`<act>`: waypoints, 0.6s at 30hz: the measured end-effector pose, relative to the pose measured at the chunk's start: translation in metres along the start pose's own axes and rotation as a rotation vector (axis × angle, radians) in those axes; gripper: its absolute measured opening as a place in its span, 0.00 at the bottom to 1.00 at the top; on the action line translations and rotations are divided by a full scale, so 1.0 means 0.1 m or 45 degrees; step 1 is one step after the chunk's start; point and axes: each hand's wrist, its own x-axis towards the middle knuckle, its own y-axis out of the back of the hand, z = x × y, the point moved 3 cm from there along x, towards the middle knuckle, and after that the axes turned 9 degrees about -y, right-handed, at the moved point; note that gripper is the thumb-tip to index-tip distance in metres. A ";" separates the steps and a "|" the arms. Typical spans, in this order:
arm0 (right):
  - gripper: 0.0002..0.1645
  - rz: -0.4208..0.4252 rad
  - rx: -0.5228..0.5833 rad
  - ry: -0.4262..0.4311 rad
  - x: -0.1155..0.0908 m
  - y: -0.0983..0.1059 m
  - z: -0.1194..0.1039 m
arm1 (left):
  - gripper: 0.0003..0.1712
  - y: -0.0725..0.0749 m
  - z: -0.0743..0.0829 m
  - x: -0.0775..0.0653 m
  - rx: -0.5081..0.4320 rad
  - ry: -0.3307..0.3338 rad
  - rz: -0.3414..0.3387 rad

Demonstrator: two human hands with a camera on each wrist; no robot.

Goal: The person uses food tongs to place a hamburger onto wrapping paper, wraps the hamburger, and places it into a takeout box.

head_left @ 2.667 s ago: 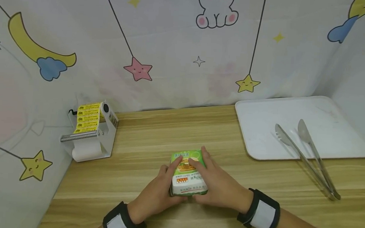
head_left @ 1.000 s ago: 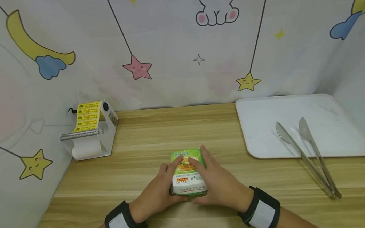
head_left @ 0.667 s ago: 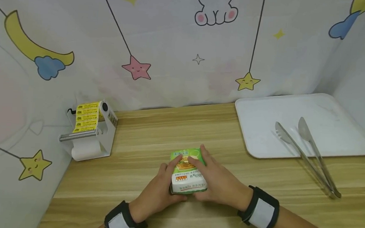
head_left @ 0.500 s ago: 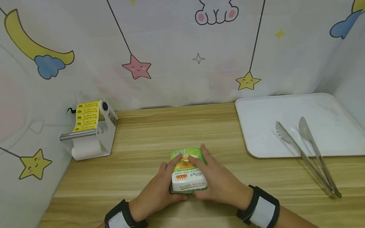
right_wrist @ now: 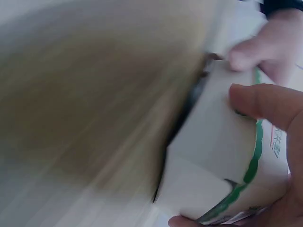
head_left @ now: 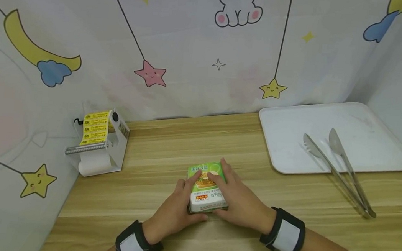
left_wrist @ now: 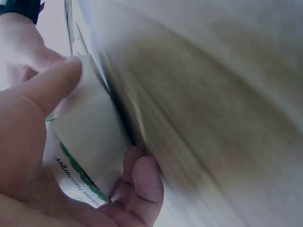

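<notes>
A small green and white hamburger box (head_left: 206, 187) with a burger picture on its top sits close over the wooden table, between both hands. My left hand (head_left: 173, 210) grips its left side, thumb along the near face and fingers round the far side. From the right, my right hand (head_left: 242, 203) holds the opposite side, with one finger lying over the top. In the left wrist view, the box's plain white panel (left_wrist: 92, 127) shows between thumb and curled fingers. The right wrist view has the thumb pressing the near panel (right_wrist: 208, 127) by a scalloped green edge.
A label dispenser (head_left: 97, 144) with a roll of yellow stickers stands at the left by the wall. On the right lies a white tray (head_left: 282, 153), with metal tongs (head_left: 348, 176) resting across its front edge. A patterned cloth (head_left: 192, 44) backs the wooden table (head_left: 158, 146).
Both hands keep hold of the box in nearly the same place. The box's near face has tipped slightly, and the thumbs have shifted a little along it.
</notes>
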 end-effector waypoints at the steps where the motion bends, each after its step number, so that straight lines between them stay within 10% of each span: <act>1: 0.55 -0.011 -0.020 0.001 0.00 0.00 0.01 | 0.66 0.00 0.00 0.00 0.000 -0.001 -0.001; 18: 0.54 -0.077 0.114 0.035 0.00 0.10 -0.02 | 0.68 0.02 -0.01 0.02 -0.066 0.007 -0.010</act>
